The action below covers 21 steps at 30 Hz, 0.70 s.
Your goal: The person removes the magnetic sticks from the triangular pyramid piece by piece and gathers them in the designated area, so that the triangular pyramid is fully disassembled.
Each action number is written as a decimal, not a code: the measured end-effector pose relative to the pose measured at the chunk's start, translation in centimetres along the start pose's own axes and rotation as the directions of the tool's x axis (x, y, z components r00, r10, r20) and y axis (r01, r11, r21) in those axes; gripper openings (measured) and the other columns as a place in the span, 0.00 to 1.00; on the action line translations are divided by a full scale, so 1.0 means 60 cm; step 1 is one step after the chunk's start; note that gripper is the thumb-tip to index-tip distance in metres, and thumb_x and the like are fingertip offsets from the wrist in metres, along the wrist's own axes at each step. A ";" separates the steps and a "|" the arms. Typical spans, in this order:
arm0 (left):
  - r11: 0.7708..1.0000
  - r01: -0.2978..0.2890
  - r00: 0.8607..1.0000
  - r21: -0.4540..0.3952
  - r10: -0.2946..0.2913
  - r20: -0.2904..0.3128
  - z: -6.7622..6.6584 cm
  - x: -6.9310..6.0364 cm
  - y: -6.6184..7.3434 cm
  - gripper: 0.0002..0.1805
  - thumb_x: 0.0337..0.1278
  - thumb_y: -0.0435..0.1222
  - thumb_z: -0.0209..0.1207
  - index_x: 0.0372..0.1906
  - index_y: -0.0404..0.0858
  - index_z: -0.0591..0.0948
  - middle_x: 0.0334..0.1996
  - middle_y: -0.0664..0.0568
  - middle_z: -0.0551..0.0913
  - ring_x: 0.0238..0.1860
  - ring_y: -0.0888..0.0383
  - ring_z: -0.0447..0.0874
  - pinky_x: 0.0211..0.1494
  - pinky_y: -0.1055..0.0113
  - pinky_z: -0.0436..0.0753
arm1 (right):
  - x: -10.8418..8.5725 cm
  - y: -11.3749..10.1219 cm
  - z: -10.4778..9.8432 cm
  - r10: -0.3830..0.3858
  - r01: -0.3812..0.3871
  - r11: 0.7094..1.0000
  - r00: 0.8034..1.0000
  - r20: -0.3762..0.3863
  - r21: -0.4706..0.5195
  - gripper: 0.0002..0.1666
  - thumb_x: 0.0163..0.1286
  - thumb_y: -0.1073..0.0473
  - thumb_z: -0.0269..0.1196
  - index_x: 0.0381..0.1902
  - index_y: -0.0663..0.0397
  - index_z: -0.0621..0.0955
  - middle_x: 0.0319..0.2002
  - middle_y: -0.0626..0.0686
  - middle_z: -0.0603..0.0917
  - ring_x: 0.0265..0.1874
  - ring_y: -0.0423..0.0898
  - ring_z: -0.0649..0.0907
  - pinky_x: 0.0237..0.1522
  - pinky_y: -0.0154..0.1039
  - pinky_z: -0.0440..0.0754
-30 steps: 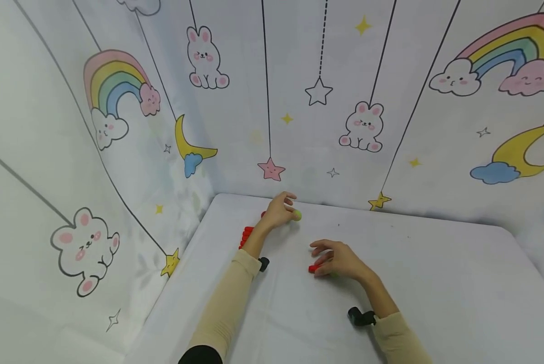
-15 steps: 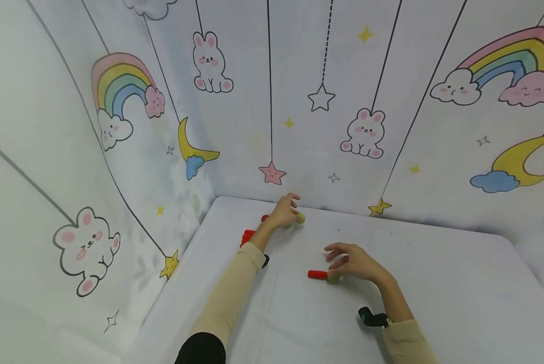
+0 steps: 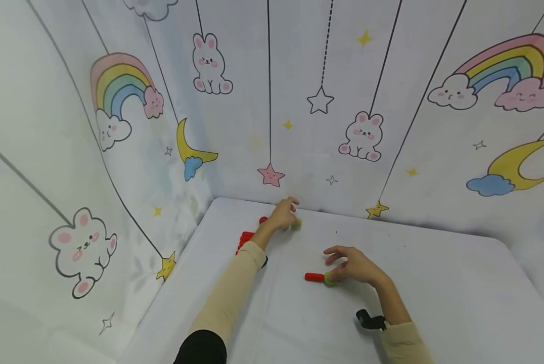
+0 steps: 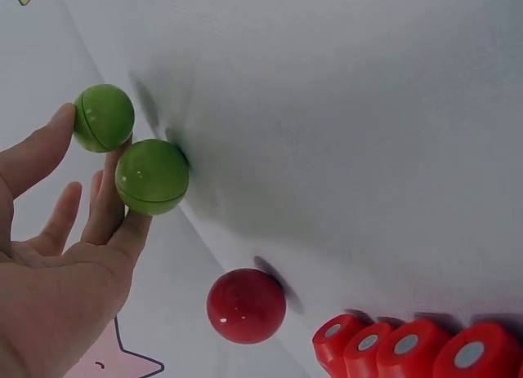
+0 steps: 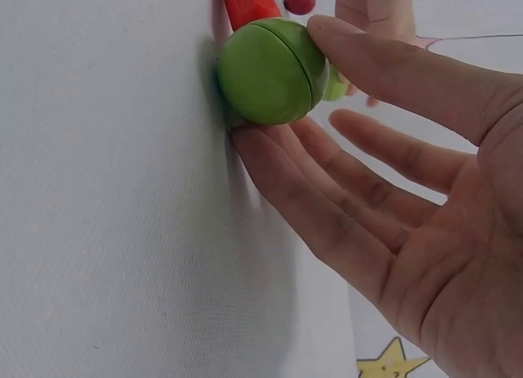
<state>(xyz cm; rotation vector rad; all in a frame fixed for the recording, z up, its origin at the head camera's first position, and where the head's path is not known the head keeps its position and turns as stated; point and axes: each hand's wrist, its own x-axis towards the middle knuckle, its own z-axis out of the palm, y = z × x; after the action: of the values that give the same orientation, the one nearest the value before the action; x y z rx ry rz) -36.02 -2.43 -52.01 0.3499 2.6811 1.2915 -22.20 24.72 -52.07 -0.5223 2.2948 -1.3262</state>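
Observation:
My left hand (image 3: 282, 215) is at the far side of the white table, pinching a seamed green ball (image 4: 105, 117) between thumb and finger. A second green ball (image 4: 153, 176) touches its fingers from beside the first. My right hand (image 3: 356, 265), nearer the middle, pinches another green ball (image 5: 270, 72) at the table surface, thumb on one side and a fingertip opposite. Against this ball lies a red stick (image 3: 314, 277) pointing left; I cannot tell if they are joined. In the left wrist view, a red ball (image 4: 246, 305) sits apart from the left hand.
Several red sticks (image 4: 409, 349) with grey-dotted hexagonal ends lie side by side left of the left forearm, which partly hides them in the head view. Patterned white cloth (image 3: 299, 146) hangs behind the table (image 3: 417, 273). Both wrists carry black camera mounts.
My right hand has shifted right, uncovering more of the red stick and the green ball. The left hand stays at the far balls with only slight movement. The head view has tilted slightly.

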 end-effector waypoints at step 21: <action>0.997 -0.072 0.990 0.010 0.073 -0.118 -0.030 -0.039 0.021 0.30 0.63 0.28 0.67 0.69 0.36 0.72 0.61 0.39 0.70 0.64 0.42 0.78 0.63 0.55 0.80 | -0.001 -0.005 0.003 0.022 -0.022 1.000 1.000 -0.022 0.004 0.38 0.61 0.65 0.77 0.68 0.64 0.76 0.52 0.65 0.85 0.39 0.51 0.88 0.43 0.44 0.88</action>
<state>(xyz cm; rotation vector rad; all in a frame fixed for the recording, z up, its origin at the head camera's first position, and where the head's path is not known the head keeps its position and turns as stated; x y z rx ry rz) -34.02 -3.63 -49.84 0.3866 2.7942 1.3667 -22.01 24.46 -51.88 -0.4828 2.3090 -1.3318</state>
